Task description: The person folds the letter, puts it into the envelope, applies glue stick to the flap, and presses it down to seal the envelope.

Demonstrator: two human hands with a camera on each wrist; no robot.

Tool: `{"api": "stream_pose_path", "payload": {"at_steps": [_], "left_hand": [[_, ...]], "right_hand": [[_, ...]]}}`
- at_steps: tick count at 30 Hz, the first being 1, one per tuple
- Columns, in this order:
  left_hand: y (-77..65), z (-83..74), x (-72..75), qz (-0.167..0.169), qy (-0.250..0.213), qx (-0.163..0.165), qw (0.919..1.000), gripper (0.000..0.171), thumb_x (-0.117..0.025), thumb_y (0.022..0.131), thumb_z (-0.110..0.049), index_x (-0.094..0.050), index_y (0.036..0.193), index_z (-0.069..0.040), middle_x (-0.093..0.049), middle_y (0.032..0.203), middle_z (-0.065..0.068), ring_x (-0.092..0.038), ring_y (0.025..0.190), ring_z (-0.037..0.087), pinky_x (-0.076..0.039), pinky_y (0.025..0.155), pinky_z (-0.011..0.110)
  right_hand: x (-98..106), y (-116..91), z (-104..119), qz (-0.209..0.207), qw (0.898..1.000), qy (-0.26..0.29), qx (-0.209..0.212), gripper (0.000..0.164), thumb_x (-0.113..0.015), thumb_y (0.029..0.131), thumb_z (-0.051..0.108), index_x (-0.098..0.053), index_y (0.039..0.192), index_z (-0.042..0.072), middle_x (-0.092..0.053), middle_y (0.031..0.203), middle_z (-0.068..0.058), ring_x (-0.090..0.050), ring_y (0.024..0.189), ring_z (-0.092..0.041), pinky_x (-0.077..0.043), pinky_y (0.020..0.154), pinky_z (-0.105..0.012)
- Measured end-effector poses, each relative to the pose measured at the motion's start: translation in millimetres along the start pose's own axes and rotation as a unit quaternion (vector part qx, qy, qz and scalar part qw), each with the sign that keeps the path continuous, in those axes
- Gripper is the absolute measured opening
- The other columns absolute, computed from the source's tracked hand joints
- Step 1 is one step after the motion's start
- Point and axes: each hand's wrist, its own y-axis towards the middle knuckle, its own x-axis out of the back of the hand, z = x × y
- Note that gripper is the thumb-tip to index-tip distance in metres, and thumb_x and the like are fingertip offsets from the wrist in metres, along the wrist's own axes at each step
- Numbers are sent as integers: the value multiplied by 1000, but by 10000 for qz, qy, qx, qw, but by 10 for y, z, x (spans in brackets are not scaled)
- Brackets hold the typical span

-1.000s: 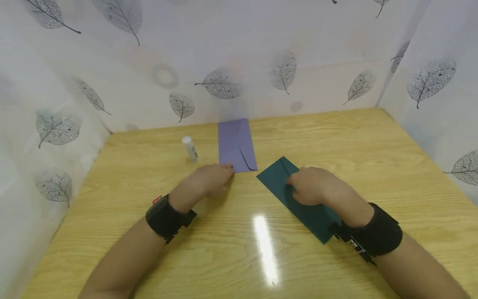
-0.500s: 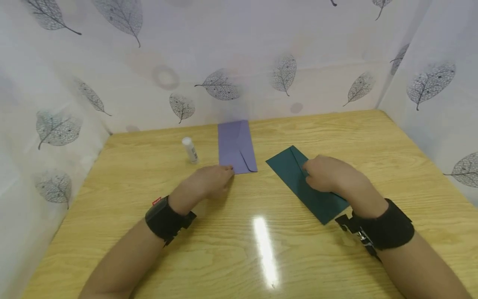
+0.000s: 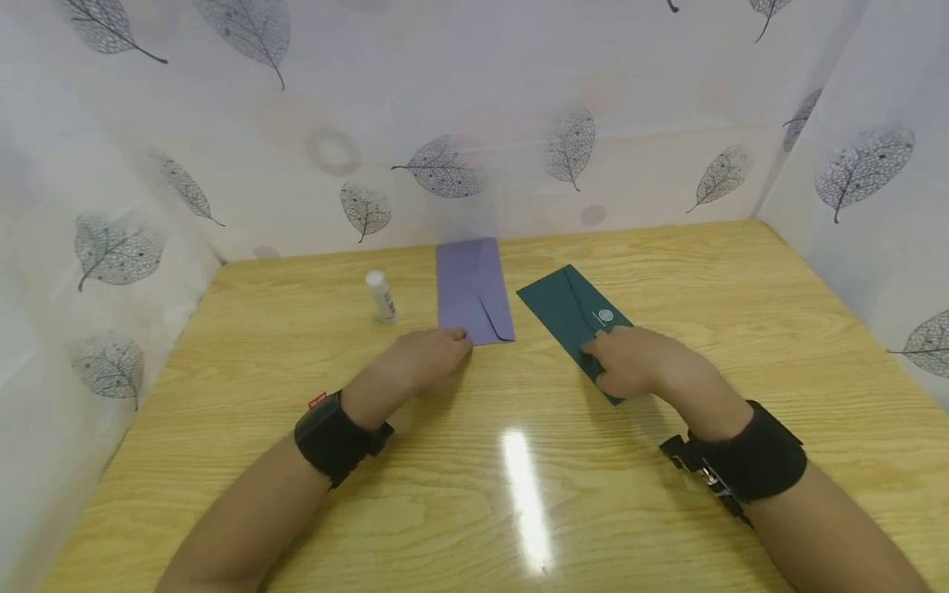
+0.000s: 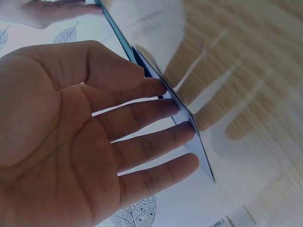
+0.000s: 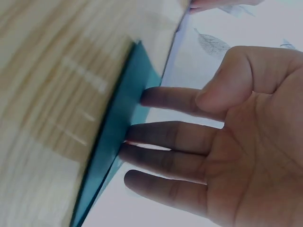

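A purple envelope point(image 3: 474, 288) lies flat near the back of the table, its flap edge facing up. My left hand point(image 3: 430, 356) touches its near left corner; in the left wrist view the fingers point(image 4: 142, 146) are extended, tips at the envelope's edge. To the right, a dark green envelope point(image 3: 563, 309) with a small round white emblem lies at a slant. My right hand point(image 3: 638, 361) rests its fingertips on the near part of it. In the right wrist view the fingers point(image 5: 170, 161) are nearly straight against the green surface, thumb apart from it.
A white glue stick point(image 3: 381, 296) stands upright left of the purple envelope. The wood-grain table point(image 3: 371, 511) has a bright light reflection in front. A white leaf-patterned curtain point(image 3: 511, 107) hangs along the back and both sides.
My right hand slid the green envelope away toward the back; most recently it shifted left a little, and the hand now sits nearer its front end, uncovering the emblem. My left hand stayed at the purple envelope.
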Motion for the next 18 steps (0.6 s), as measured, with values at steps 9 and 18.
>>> {"api": "stream_pose_path", "payload": {"at_steps": [9,18], "left_hand": [[-11,-13,-11,-31,121,-101,9999,48,-50,99,-11,-45,145,3,-42,154,19,-48,137,36,-41,113,44],[-2,19,10,232,-47,-53,9997,55,-52,98,-13,-39,150,-1,-34,159,18,-40,143,36,-35,117,45]], "right_hand": [[-49,82,-117,18,9985,552,0,66,-52,92,6,-32,155,3,-19,160,-31,-20,147,-50,-40,106,-56],[59,-66,-261,-171,9965,795,217,55,-53,89,4,-53,144,10,-19,158,-36,-41,135,-53,-46,92,-52]]}}
